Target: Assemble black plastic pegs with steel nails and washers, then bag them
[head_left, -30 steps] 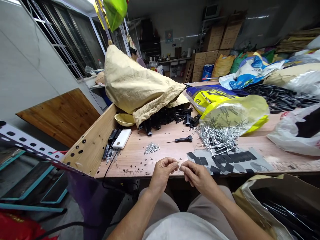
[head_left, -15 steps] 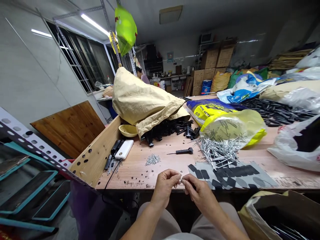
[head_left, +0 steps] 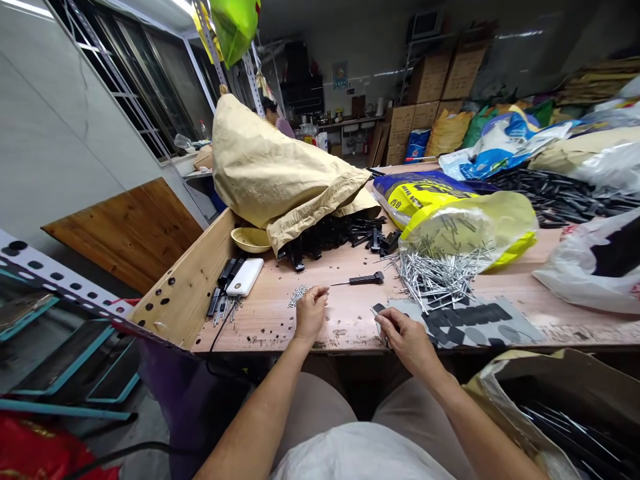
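Observation:
My left hand (head_left: 311, 310) is over the wood-topped table, at the right side of a small pile of tiny silvery metal pieces (head_left: 299, 294). Its fingers are loosely bent, tips a little apart, and nothing shows between them. My right hand (head_left: 403, 333) is pinched on a thin metal pin (head_left: 373, 311), whose tip pokes out past the fingertips; the rest is hidden. That hand is over the left end of a grey sheet (head_left: 517, 320) with black pads. Between the hands and farther back lies a black-handled tool with a thin shaft (head_left: 366, 279).
A yellow and blue bag (head_left: 520, 213) spills long metal pins (head_left: 437, 277) on the right. Black parts (head_left: 327, 240) lie under a large tan sack (head_left: 280, 167). At left are a white power bank (head_left: 245, 277) with a cable and a yellow bowl (head_left: 250, 239). An open sack (head_left: 500, 380) stands at lower right.
My hands, earlier together at the table's front edge, have parted. The left has moved left to the small pile; the right has moved right, the pin tip now showing. The camera view has tilted down.

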`<state>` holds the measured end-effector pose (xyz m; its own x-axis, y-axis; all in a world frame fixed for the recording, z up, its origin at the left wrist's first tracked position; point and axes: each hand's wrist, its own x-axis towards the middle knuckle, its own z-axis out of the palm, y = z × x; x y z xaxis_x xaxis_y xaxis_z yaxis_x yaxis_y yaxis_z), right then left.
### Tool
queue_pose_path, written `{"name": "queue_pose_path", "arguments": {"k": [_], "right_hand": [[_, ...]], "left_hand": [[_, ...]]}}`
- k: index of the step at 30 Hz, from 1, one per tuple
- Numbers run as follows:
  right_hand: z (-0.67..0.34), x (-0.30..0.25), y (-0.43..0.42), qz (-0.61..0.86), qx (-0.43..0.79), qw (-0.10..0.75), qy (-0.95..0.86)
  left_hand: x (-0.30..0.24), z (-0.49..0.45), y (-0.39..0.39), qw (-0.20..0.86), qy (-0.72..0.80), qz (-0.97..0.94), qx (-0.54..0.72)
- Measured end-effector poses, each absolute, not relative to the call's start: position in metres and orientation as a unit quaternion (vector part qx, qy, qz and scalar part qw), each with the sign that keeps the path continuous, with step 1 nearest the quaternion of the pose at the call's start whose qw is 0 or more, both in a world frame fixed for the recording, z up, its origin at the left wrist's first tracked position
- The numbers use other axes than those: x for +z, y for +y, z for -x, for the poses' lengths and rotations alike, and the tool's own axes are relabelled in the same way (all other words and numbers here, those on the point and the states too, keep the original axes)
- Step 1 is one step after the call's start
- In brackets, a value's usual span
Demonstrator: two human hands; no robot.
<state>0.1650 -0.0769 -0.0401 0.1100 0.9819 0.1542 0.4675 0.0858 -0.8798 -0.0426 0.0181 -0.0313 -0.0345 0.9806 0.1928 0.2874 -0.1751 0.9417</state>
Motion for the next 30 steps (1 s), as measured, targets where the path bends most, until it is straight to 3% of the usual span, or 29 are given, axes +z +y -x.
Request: {"name": "queue_pose_path", "arguments": {"k": [10,16,21,30], "right_hand": [[-0.183,-0.051,-0.068,0.608,0.343,0.451,-0.556],[-0.179,-0.059,-0.068,0.613,0.35,0.44,-0.555],[-0.179,-0.057,-0.068,0.616,0.342,0.439,-0.558],[-0.177,-0.059,-0.069,0.632,0.308,0.419,-0.574]], "left_hand": [[-0.029,0.077,0.038,0.206,0.579,-0.656,0.438],[-0.029,0.071,0.036,0.043,0.568,-0.778,0.264],[-0.03,0.062,0.039,0.008,0.599,-0.777,0.192],[-0.03,0.057,0.043,0.016,0.621,-0.763,0.18]]}}
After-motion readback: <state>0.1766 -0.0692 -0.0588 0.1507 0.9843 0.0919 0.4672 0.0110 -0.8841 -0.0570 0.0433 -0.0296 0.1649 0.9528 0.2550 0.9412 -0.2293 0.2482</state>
